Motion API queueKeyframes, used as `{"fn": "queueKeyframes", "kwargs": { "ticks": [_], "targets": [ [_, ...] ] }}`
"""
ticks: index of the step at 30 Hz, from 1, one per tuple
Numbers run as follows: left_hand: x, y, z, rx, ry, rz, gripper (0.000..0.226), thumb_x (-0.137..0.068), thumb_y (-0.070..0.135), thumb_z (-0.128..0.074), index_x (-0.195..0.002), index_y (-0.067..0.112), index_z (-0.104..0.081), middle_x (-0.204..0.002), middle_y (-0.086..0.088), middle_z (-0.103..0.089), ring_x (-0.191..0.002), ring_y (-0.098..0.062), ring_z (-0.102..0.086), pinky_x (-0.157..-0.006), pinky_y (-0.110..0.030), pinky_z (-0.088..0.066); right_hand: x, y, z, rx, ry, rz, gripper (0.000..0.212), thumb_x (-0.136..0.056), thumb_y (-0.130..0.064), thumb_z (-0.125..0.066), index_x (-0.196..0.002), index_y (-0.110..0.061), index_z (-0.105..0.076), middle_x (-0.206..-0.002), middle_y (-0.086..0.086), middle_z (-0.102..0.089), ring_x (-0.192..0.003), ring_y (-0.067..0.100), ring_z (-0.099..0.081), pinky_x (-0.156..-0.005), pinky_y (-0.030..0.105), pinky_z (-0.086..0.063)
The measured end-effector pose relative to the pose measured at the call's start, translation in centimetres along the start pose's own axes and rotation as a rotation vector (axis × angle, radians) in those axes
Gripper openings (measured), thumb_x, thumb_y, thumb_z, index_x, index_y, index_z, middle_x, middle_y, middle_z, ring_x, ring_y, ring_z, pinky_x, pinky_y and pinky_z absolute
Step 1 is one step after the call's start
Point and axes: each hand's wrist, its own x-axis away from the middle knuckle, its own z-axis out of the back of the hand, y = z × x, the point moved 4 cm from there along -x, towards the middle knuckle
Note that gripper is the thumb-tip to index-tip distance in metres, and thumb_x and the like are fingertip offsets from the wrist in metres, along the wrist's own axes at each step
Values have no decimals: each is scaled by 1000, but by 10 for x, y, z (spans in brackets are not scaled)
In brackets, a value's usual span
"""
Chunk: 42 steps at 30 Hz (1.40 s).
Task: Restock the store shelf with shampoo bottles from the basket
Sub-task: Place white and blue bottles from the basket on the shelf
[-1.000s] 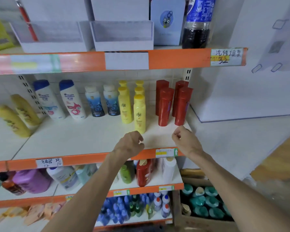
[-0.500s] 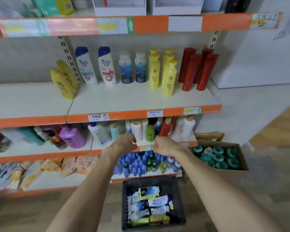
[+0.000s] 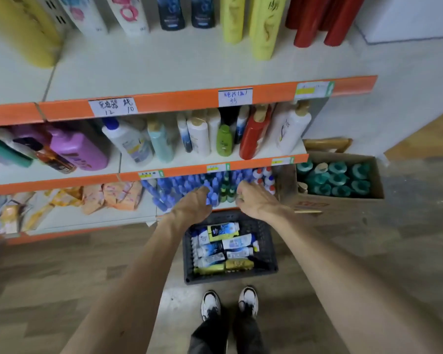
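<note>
A dark plastic basket (image 3: 266, 254) stands on the floor in front of my feet, with several shampoo bottles (image 3: 224, 247) lying in it, white-blue ones and yellow ones. My left hand (image 3: 192, 205) and my right hand (image 3: 256, 200) hang side by side just above the basket's far rim, both empty with fingers loosely curled. The upper white shelf (image 3: 164, 70) carries standing yellow bottles (image 3: 262, 29), red bottles (image 3: 317, 19), dark blue ones and white ones along its back, with bare board in front.
A lower shelf (image 3: 287, 152) holds mixed bottles, and below it stand small blue bottles (image 3: 184, 185) and orange packets. An open cardboard box (image 3: 343, 198) of teal-capped bottles sits on the floor to the right. My shoes (image 3: 228, 302) stand behind the basket.
My view has tilted down from the shelf to the floor. Both hands have dropped from the upper shelf's front edge to just above the basket, still empty.
</note>
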Motion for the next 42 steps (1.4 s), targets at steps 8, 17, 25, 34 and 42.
{"fn": "queueKeyframes", "kwargs": {
  "ticks": [8,17,25,34,42],
  "targets": [
    [-77,-69,-179,14,-158,31,47,-96,22,-48,-142,12,-40,-144,-7,-45,-132,-24,-41,-102,-27,-31,-68,89,-176,-19,-129,-89,32,-97,-29,-54,-123,-11,-52,-128,11,-56,-117,32,-54,-94,42,-48],
    [-232,-201,-451,36,-279,55,40,-95,18,-51,-134,12,-47,-138,-5,-50,-124,-24,-50,-102,-32,-40,-200,202,-450,7,-299,-114,33,-99,-25,-53,-129,-13,-47,-125,13,-56,-104,31,-56,-79,36,-46],
    [-364,-237,-581,-20,-325,-47,32,-90,18,-54,-122,16,-60,-122,-2,-61,-112,-23,-57,-92,-30,-47,-306,278,-613,151,-591,-27,43,-94,-27,-60,-133,-13,-51,-128,7,-57,-109,28,-58,-81,33,-48],
    [-385,-231,-606,-90,-560,-127,33,-88,19,-62,-121,15,-63,-123,-3,-62,-111,-19,-58,-90,-29,-46,-337,295,-636,186,-834,-107,42,-85,-32,-75,-121,-13,-66,-112,3,-69,-95,16,-64,-88,32,-52],
    [-376,-244,-589,-188,-444,-54,44,-89,20,-62,-132,21,-51,-130,1,-55,-116,-20,-53,-90,-29,-43,-332,288,-622,266,-613,-71,42,-91,-22,-67,-130,-8,-58,-135,13,-57,-118,31,-58,-90,35,-51]
  ]
}}
